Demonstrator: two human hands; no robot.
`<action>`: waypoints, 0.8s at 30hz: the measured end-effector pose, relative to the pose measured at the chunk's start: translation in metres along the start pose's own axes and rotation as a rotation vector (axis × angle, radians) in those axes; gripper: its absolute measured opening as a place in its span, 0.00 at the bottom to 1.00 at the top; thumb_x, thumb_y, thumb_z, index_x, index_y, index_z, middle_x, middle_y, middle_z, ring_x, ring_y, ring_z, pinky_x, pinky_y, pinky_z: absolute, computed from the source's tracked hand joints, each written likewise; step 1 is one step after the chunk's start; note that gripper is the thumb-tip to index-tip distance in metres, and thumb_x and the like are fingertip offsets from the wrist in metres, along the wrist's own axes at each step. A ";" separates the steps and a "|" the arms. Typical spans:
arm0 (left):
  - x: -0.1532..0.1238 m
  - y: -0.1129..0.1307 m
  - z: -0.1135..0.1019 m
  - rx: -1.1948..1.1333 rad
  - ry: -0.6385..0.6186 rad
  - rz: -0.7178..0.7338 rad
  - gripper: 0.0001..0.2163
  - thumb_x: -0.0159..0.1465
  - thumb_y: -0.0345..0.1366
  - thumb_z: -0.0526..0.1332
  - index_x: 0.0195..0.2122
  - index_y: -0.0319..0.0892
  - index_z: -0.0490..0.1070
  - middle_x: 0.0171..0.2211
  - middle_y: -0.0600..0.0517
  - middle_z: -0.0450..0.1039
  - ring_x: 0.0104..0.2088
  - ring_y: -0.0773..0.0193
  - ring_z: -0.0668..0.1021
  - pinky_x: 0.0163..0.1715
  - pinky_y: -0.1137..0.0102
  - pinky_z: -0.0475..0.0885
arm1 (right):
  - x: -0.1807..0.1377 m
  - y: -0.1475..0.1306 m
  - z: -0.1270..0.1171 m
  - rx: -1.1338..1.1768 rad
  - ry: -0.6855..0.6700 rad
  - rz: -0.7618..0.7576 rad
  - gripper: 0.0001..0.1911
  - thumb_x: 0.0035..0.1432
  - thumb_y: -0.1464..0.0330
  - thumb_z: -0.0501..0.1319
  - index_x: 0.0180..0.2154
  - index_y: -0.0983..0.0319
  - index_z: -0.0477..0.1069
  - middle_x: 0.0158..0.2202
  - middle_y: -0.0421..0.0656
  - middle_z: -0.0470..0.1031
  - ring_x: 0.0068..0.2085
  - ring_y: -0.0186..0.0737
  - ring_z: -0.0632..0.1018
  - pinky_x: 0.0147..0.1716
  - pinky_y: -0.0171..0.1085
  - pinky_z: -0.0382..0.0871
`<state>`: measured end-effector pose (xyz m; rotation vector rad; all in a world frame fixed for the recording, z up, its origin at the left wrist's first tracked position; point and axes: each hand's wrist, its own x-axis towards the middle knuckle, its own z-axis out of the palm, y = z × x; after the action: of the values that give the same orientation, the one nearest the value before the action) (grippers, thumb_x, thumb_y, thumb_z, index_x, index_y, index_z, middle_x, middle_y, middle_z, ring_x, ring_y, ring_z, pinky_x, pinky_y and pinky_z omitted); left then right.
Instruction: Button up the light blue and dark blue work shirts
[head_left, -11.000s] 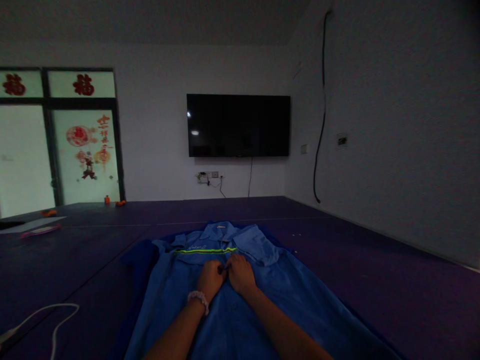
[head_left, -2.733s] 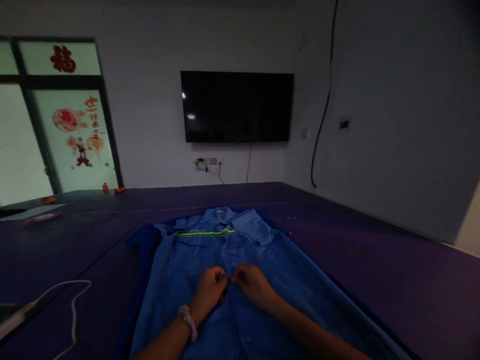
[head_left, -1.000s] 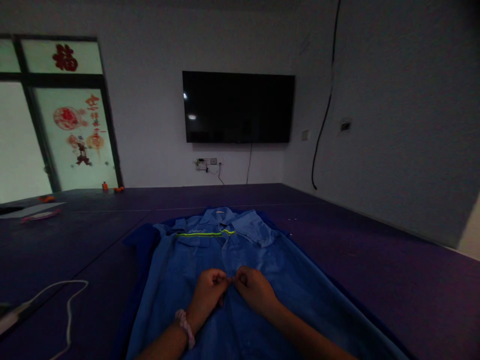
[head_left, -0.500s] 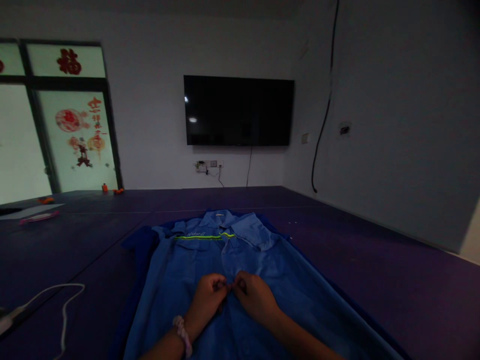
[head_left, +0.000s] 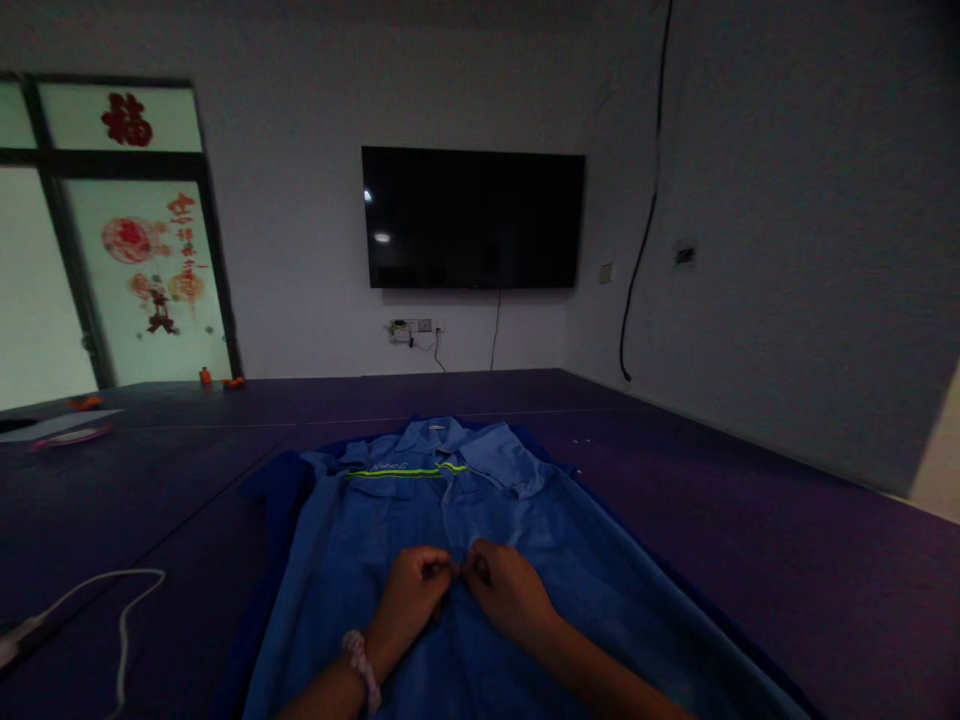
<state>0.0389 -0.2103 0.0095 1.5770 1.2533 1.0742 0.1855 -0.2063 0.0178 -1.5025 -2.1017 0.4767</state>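
Note:
A blue work shirt (head_left: 352, 560) with a neon yellow stripe across the chest lies flat, collar away from me, on a dark purple surface (head_left: 750, 520). My left hand (head_left: 409, 593), a pale scrunchie on its wrist, pinches the shirt's front placket at mid-length. My right hand (head_left: 504, 590) pinches the same placket from the other side. The fingertips of both hands meet at the centre line. What lies between the fingertips is too small to see.
A white cable (head_left: 112, 610) curls on the surface at the near left. Papers and small orange items (head_left: 67, 425) lie far left. A black TV (head_left: 472, 218) hangs on the back wall, with a glass door (head_left: 142, 270) at the left.
Since eleven seconds ago both hands have come down the placket toward me, from just below the chest stripe to mid-shirt. Over the last second they stay pinched at nearly the same spot.

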 end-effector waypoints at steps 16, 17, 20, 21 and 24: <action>-0.007 0.005 -0.002 0.385 0.019 0.212 0.14 0.55 0.39 0.54 0.14 0.40 0.62 0.16 0.55 0.61 0.21 0.68 0.63 0.23 0.73 0.54 | -0.001 -0.001 0.000 -0.002 0.014 0.027 0.06 0.52 0.72 0.55 0.31 0.61 0.70 0.29 0.41 0.76 0.30 0.35 0.75 0.26 0.30 0.55; -0.007 0.005 -0.003 0.396 0.032 0.209 0.14 0.55 0.39 0.54 0.14 0.40 0.62 0.16 0.55 0.61 0.21 0.68 0.63 0.23 0.73 0.54 | -0.001 -0.001 0.000 -0.005 0.015 0.031 0.06 0.52 0.72 0.55 0.31 0.61 0.70 0.29 0.41 0.76 0.30 0.35 0.75 0.26 0.30 0.55; -0.008 0.006 -0.002 0.407 0.051 0.195 0.14 0.55 0.39 0.54 0.15 0.41 0.62 0.16 0.54 0.62 0.21 0.67 0.64 0.23 0.73 0.54 | -0.001 -0.002 0.000 0.003 0.019 0.042 0.07 0.53 0.71 0.54 0.32 0.61 0.71 0.28 0.41 0.76 0.29 0.35 0.75 0.25 0.30 0.55; -0.008 0.006 -0.002 0.413 0.053 0.190 0.13 0.54 0.39 0.55 0.15 0.41 0.62 0.16 0.54 0.62 0.21 0.67 0.64 0.23 0.73 0.54 | 0.000 -0.002 0.001 0.015 0.019 0.043 0.07 0.53 0.71 0.54 0.32 0.61 0.71 0.28 0.41 0.76 0.29 0.35 0.75 0.25 0.30 0.56; -0.008 0.005 -0.001 0.464 0.081 0.178 0.11 0.53 0.36 0.56 0.16 0.41 0.63 0.16 0.55 0.62 0.21 0.67 0.64 0.23 0.73 0.54 | 0.001 0.000 0.002 0.060 0.020 0.039 0.07 0.53 0.72 0.55 0.31 0.62 0.71 0.27 0.41 0.76 0.29 0.34 0.75 0.25 0.29 0.56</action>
<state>0.0379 -0.2186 0.0140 2.0411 1.5163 1.0104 0.1837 -0.2050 0.0164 -1.5098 -2.0283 0.5329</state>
